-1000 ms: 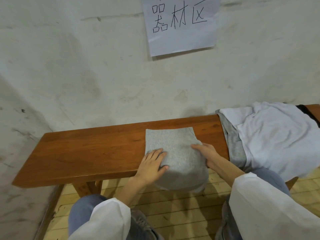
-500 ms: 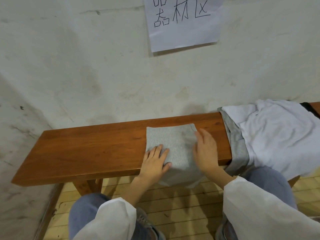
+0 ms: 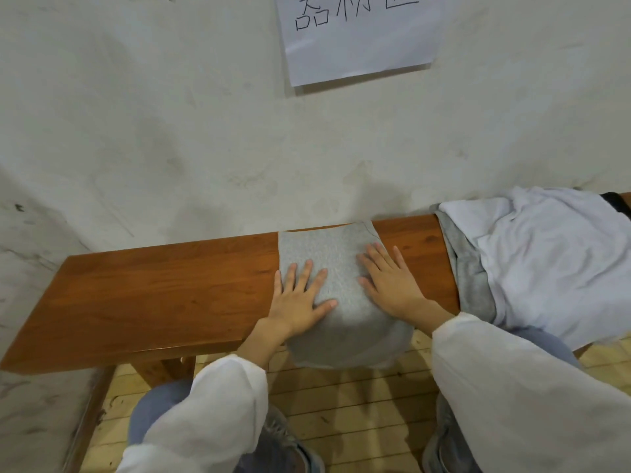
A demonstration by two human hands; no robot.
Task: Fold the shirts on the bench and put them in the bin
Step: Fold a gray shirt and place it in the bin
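We see a light grey folded knit shirt (image 3: 341, 268) lying across the middle of a long reddish-brown wooden bench (image 3: 153, 291). Its long axis runs from the wall toward the person, crosswise to the bench's length. The far end reaches the bench's back edge at the pale plaster wall (image 3: 170, 131), and the rounded near end hangs over the front edge above the slatted wooden floor (image 3: 358, 421). The left hand (image 3: 297, 298) lies palm down on the shirt's left edge, fingers straight and spread and pointing toward the wall, with the little-finger side over bare wood. The right hand (image 3: 392, 281) lies flat on the shirt's right edge in the same way, angled slightly inward, its outer fingers reaching past the cloth onto the bench. Neither hand grasps anything; both press the fabric with open palms. Both arms come in from below in white sleeves. At the bench's right end we find a crumpled white shirt (image 3: 546, 261) heaped on a darker grey garment (image 3: 467, 278), well apart from the folded one. A dark strip (image 3: 616, 203) at the far right may be more clothing; we cannot tell. A white paper sign (image 3: 355, 39) with handwritten characters hangs on the wall above.
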